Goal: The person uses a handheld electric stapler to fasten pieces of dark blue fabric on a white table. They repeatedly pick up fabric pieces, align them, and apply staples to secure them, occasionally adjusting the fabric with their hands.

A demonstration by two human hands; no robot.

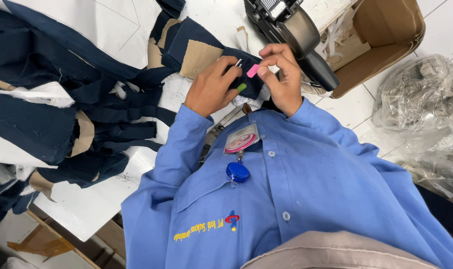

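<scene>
Pink is what I catch first: a small pink tag (253, 70) pinched between the thumb and fingertips of my right hand (282, 79), held just above the dark cloth. My right hand is closed narrow on that tag, fingers bunched together at its edge. Touching it from the other side is my left hand (212, 88), curled and pressing down on a navy fabric piece (206, 47) with a tan cardboard backing; a short green marker (241, 87) shows at its fingertips, gripped there, and a thin white pin-like bit sticks up just beside the index finger, too small for me to tell what it is. The two hands nearly meet, the tag between them.

Just beyond my right hand sits a black handheld tagging gun (291, 30), its body angled away from my knuckles, and past that, farther to the right, an open cardboard box (386, 35) with paper scraps in it. To the right of my right forearm lies crumpled clear plastic wrap (426, 104) on the white floor tiles.

Out past my left hand, well apart, navy fabric strips (112, 114) and larger cut panels sprawl over the white table (87, 204). Below both wrists, against my blue shirt, hang an ID badge (240, 138) and a blue reel (237, 172).
</scene>
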